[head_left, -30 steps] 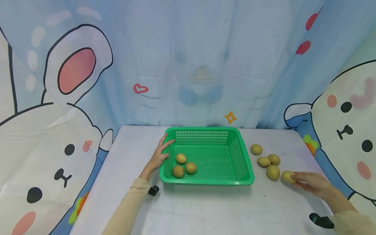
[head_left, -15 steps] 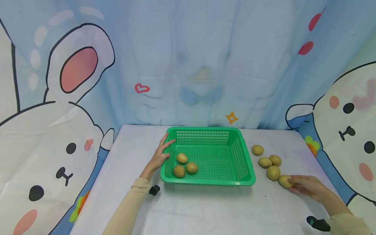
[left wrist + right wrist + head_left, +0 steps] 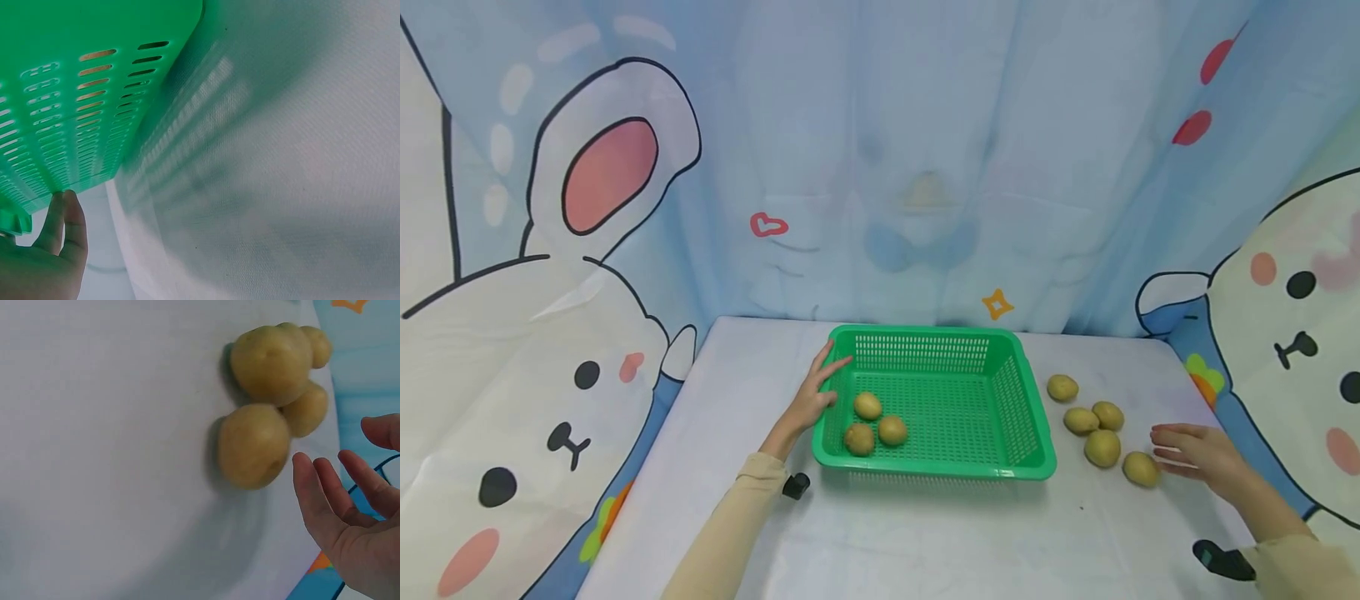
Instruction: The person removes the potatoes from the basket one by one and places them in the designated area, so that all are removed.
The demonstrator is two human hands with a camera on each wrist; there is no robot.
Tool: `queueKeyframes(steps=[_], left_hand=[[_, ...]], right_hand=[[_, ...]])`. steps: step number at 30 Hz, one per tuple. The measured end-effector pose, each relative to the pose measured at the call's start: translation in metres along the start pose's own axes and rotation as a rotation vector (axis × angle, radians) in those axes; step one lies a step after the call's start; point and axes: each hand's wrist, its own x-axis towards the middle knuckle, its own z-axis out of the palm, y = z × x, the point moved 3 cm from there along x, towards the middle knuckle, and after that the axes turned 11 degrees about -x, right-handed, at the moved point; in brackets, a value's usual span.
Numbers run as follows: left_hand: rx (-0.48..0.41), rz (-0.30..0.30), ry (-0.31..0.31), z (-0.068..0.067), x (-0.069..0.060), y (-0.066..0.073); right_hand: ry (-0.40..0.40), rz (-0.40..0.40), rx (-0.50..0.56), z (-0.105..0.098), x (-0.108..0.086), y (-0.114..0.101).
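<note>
A green plastic basket (image 3: 940,471) stands on the table with three potatoes (image 3: 892,430) near its left side. My left hand (image 3: 808,402) rests against the basket's left rim, fingers spread and mostly straight. In the left wrist view, two of its fingers (image 3: 75,225) touch the slotted outer wall. To the right of the basket lie several loose potatoes (image 3: 1102,448) in a loose group. My right hand (image 3: 1202,454) hovers just right of the nearest potato (image 3: 1142,469), holding nothing. In the right wrist view its fingers (image 3: 306,487) are extended, apart from that potato (image 3: 253,447).
A white cloth (image 3: 925,550) covers the table. Behind and on both sides hangs a blue curtain (image 3: 925,108) with cartoon rabbits. Black devices are strapped at the left wrist (image 3: 796,486) and right wrist (image 3: 1223,560).
My right hand held a potato and shifted it left beside the group, then let go and drew back to the right. The left hand stays at the basket's rim.
</note>
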Motion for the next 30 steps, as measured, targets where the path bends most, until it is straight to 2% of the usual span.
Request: queueKeyframes(steps=[4, 9, 20, 25, 30], left_hand=[[-0.003, 0.005, 0.006, 0.000, 0.001, 0.001], [0.003, 0.006, 0.007, -0.001, 0.002, 0.001], [0.023, 0.013, -0.003, 0.000, 0.001, 0.003], [0.017, 0.017, -0.003, 0.000, 0.000, 0.001], [0.014, 0.024, 0.005, 0.000, -0.001, 0.000]], right_hand=[[0.011, -0.055, -0.032, 0.001, 0.003, -0.026], [-0.010, -0.109, -0.037, 0.015, 0.013, -0.064], [-0.083, -0.187, 0.058, 0.058, 0.034, -0.146], [-0.118, -0.229, 0.090, 0.085, 0.038, -0.177], [-0.182, -0.296, 0.119, 0.125, 0.043, -0.198]])
